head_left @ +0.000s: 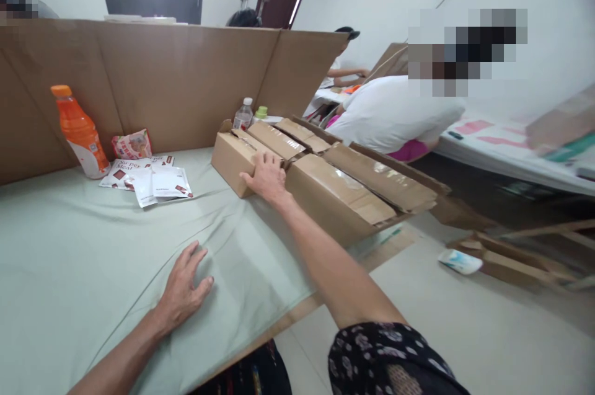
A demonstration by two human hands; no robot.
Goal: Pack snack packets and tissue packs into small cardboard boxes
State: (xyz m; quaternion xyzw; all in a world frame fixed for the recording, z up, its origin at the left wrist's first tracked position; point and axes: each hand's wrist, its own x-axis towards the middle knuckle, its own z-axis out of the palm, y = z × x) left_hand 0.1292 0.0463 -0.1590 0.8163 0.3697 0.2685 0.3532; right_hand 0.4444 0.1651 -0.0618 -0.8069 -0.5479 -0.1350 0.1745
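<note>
View from a head cam, looking down over a table (pixel 69 271) covered w/ a pale green cloth. The person's right hand (pixel 266 177) reaches fwd and rests on the near top edge of a long cardboard box (pixel 325 193) that sits along the table's right side; fingers lie spread over the box's edge, palm down, not closed around anything. The box's top flaps are partly open, w/ clear tape shining on them. The left hand (pixel 183 286) lies flat on the cloth nearer the body, fingers spread and relaxed, holding nothing, well apart from the box.

At the far left of the table stands an orange drink bottle (pixel 80 131) w/ an orange cap, upright. Just beside it, to the right, lie a small red snack packet (pixel 132 144) and a loose pile of white sachets (pixel 149 181) w/ dark red print. Behind the box, a small clear water bottle (pixel 243 114) w/ a white cap stands upright. A tall cardboard screen (pixel 176 79) runs along the table's back edge.

Beyond the box, to the right, another person in a white shirt (pixel 395 113) leans over a 2nd table. On the floor at right lie flattened cardboard pieces (pixel 506 258) and a small white packet (pixel 460 261).
</note>
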